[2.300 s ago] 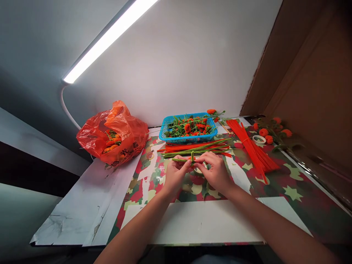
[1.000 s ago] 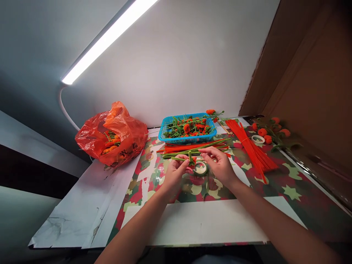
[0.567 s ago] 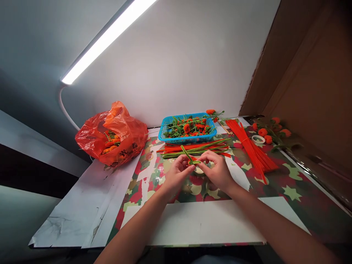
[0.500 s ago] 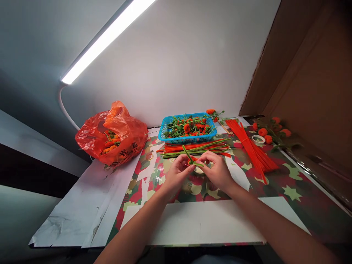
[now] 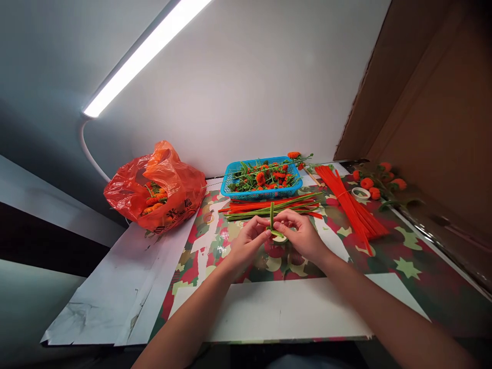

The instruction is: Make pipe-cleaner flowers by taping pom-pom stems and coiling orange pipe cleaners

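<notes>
Both hands meet over the middle of the table, pinching one small piece between them. It is a bent green pipe cleaner [image 5: 272, 215], with one end sticking straight up and another part lying across below. My left hand [image 5: 251, 240] grips it from the left with thumb and fingers closed. From the right, my right hand [image 5: 298, 233] pinches it between thumb and forefinger. Fingers hide much of the piece. A tape roll [image 5: 280, 239] lies just beneath the hands. Behind them lies a bundle of red and green pipe cleaners [image 5: 249, 209].
A blue basket [image 5: 261, 195] of orange flowers stands at the back. At left is a red plastic bag [image 5: 177, 179] with more flowers. On the right lie red pipe cleaners [image 5: 348, 205], a white tape roll [image 5: 361, 194] and orange pom-pom flowers [image 5: 367, 183]. A lamp [image 5: 146, 54] hangs above.
The green pipe cleaner's upper end has turned from leaning left to upright. The orange bit seen between the fingers is now hidden. Both hands stay in nearly the same place.
</notes>
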Demonstrator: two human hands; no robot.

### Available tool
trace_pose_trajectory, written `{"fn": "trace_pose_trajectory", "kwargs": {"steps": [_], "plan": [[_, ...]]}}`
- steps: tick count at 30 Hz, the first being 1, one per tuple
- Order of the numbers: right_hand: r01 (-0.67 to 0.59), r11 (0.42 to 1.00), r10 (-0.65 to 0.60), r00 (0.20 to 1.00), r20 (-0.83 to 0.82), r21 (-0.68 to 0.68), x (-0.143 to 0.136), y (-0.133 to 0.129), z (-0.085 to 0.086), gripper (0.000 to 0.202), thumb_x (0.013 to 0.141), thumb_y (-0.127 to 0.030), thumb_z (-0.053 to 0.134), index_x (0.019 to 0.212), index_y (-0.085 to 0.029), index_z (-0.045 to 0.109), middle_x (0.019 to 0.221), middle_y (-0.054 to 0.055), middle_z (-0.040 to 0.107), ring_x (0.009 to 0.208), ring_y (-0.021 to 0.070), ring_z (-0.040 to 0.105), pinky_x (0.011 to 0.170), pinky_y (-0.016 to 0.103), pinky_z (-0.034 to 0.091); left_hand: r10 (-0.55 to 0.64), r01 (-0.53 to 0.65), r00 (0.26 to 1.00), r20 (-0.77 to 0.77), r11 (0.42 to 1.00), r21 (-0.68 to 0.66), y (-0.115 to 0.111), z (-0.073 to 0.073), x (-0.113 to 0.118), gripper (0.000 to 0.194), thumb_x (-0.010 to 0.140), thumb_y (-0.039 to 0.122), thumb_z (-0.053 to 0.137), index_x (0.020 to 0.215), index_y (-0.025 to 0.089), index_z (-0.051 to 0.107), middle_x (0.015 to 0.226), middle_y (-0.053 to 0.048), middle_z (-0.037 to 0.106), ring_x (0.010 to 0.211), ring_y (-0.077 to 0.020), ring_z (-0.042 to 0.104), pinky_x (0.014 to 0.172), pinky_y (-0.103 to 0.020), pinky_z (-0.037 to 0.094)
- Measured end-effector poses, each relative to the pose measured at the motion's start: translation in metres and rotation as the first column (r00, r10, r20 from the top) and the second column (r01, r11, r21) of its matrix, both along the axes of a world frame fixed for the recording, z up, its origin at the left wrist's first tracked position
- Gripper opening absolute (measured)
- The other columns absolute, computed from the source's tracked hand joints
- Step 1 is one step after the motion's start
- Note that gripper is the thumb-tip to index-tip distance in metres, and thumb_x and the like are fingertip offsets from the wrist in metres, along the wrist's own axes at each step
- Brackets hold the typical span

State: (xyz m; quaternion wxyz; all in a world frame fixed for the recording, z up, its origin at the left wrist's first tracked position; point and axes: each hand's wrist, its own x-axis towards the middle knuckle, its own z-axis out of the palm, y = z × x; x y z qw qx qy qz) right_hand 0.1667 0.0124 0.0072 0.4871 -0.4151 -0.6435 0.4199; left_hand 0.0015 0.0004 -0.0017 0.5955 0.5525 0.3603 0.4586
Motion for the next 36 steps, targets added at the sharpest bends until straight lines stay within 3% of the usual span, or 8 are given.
{"fn": "trace_pose_trajectory", "kwargs": {"steps": [5,9,14,17,22,24,29,36], "plan": [[-0.118,0.99,0.112,0.99,-0.082,-0.083,0.0,0.0,0.001,0.022,0.081,-0.04,0.06,0.073,-0.02,0.059,0.076,-0.001,0.054,0.07,0.0136,0.05,0.063,0.027,0.038,-0.067,0.075,0.994,0.087,0.994,-0.084,0.001,0.0,-0.003,0.019,0.08,0.032,0.067,0.089,0.018,0.059,0.079,0.001,0.06,0.064,-0.0083,0.054,0.062,-0.021,0.043],[-0.263,0.953,0.234,0.954,-0.187,-0.147,0.002,-0.001,0.001,0.027,0.081,-0.047,0.059,0.074,-0.021,0.056,0.074,-0.002,0.05,0.071,0.014,0.05,0.068,0.028,0.04,-0.019,0.051,0.977,0.21,0.988,-0.148,0.001,0.001,-0.003,0.015,0.077,0.027,0.07,0.083,0.017,0.06,0.084,0.0,0.061,0.066,-0.0075,0.053,0.061,-0.019,0.044],[-0.338,0.94,0.333,0.938,-0.099,-0.037,0.005,0.002,0.0,0.028,0.084,-0.046,0.055,0.074,-0.021,0.06,0.083,0.0,0.05,0.082,0.016,0.051,0.076,0.03,0.041,0.002,0.049,0.964,0.266,0.981,-0.187,0.001,0.002,-0.004,0.018,0.074,0.025,0.072,0.077,0.017,0.057,0.085,0.0,0.062,0.064,-0.0069,0.052,0.058,-0.018,0.043],[-0.282,0.958,0.282,0.959,0.01,0.042,0.006,0.002,0.002,0.025,0.087,-0.039,0.054,0.071,-0.021,0.06,0.083,0.001,0.05,0.083,0.0163,0.052,0.077,0.031,0.042,-0.006,0.038,0.978,0.206,0.988,-0.149,0.001,0.002,-0.005,0.016,0.076,0.027,0.071,0.078,0.018,0.058,0.082,0.001,0.061,0.064,-0.0069,0.051,0.058,-0.018,0.043],[0.05,0.985,-0.058,0.997,0.043,0.168,0.001,-0.006,0.002,0.009,0.08,-0.026,0.064,0.073,-0.021,0.063,0.08,0.002,0.061,0.08,0.0178,0.058,0.075,0.032,0.045,-0.008,0.013,0.997,0.081,0.998,-0.062,0.0,0.005,-0.003,0.018,0.078,0.032,0.069,0.081,0.018,0.059,0.08,0.0,0.06,0.063,-0.0073,0.051,0.058,-0.019,0.043],[0.105,0.971,-0.118,0.992,0.051,0.214,-0.001,-0.01,0.0,0.001,0.077,-0.021,0.067,0.077,-0.021,0.066,0.08,0.002,0.067,0.079,0.0183,0.06,0.075,0.032,0.046,0.0,0.003,0.999,0.055,0.999,-0.054,0.0,0.007,-0.001,0.02,0.077,0.033,0.07,0.081,0.017,0.058,0.078,0.001,0.06,0.061,-0.007,0.05,0.057,-0.019,0.042],[0.069,0.948,-0.095,0.993,0.07,0.309,-0.001,-0.01,-0.001,0.016,0.076,-0.009,0.062,0.08,-0.022,0.069,0.079,0.002,0.07,0.078,0.0184,0.062,0.072,0.033,0.049,-0.026,0.029,0.999,0.041,0.998,-0.059,0.0,0.007,-0.002,0.022,0.079,0.036,0.067,0.081,0.017,0.057,0.071,0.002,0.058,0.058,-0.0072,0.05,0.056,-0.02,0.042],[-0.104,0.913,0.004,0.969,0.249,0.393,0.007,-0.006,0.007,0.024,0.078,-0.004,0.055,0.08,-0.023,0.069,0.08,0.002,0.07,0.078,0.019,0.059,0.07,0.035,0.047,0.003,-0.001,1.0,0.029,0.997,-0.079,0.0,0.006,-0.003,0.029,0.075,0.041,0.07,0.086,0.019,0.054,0.073,0.002,0.057,0.06,-0.008,0.051,0.057,-0.019,0.042]]}}
